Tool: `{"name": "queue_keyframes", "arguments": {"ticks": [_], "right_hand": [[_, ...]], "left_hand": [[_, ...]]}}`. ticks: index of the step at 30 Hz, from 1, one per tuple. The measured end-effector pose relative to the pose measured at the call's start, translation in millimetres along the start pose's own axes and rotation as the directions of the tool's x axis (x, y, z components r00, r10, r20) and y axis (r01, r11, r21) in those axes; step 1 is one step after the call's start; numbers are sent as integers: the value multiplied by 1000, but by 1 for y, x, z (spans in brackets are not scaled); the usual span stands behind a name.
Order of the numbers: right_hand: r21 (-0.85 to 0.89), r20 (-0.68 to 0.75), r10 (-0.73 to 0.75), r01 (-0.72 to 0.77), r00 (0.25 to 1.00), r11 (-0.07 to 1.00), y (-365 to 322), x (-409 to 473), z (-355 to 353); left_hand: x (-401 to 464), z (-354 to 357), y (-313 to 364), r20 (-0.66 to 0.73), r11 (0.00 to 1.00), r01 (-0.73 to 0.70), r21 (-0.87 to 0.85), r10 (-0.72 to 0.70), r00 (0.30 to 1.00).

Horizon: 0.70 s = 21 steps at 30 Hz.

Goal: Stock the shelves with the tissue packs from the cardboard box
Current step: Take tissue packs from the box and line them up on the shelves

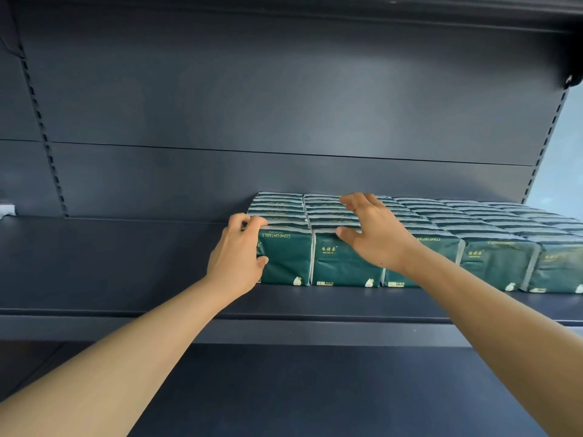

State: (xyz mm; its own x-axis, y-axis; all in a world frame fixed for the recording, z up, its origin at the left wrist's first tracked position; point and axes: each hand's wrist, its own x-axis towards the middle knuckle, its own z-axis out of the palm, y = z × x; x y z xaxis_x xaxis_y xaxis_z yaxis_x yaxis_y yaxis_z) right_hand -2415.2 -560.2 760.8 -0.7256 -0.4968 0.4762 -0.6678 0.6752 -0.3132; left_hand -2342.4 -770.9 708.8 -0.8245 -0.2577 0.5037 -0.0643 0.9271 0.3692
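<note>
The dark green tissue packs (pixel 410 244) stand in tight rows on the right part of the shelf (pixel 126 279), several deep toward the back panel (pixel 252 105). The leftmost front pack (pixel 285 258) is the one being handled. The left hand (pixel 236 260) grips its outer left edge, fingers curled over the top corner and thumb against the front face. Just to the right of that hand, the right hand (pixel 369 228) lies spread over the tops of the next column, fingers reaching toward the back rows and thumb at the top front edge of the second front pack (pixel 345 263); it presses or steadies, pinching nothing.

This looks like the squaring-up step: the end column is being pushed snug against its neighbours and lined up with the front row. To the left of the left hand the shelf is bare metal, so there seems to be room for further columns. The cardboard box is not in view. The next move probably calls for letting go without tipping the end pack, then fetching more packs from the box and beginning a new column just left of this one.
</note>
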Motion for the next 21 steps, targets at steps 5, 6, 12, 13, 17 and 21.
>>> {"name": "queue_keyframes", "arguments": {"ticks": [5,6,12,13,17,21], "right_hand": [[-29,-21,7,-7,1000,1000,-8,-11,-14],[-35,-32,7,-8,999,999,-11,-15,-18],[-51,-83,48,-52,995,997,-38,-52,-38],[-48,-88,61,-65,994,997,-43,-62,-39],[-45,-92,132,-137,987,990,-59,-110,-41],[-54,-64,236,-240,970,969,-67,-168,-36]], "left_hand": [[-3,-13,4,26,1000,30,0,-30,999],[-4,-18,5,14,1000,25,-5,-25,1000],[-21,-57,20,-30,994,-64,-88,62,998],[-26,-63,22,-27,990,-87,-114,84,996],[-57,-73,32,29,958,-173,-229,184,982],[-97,-64,43,120,918,-219,-330,271,955]]}}
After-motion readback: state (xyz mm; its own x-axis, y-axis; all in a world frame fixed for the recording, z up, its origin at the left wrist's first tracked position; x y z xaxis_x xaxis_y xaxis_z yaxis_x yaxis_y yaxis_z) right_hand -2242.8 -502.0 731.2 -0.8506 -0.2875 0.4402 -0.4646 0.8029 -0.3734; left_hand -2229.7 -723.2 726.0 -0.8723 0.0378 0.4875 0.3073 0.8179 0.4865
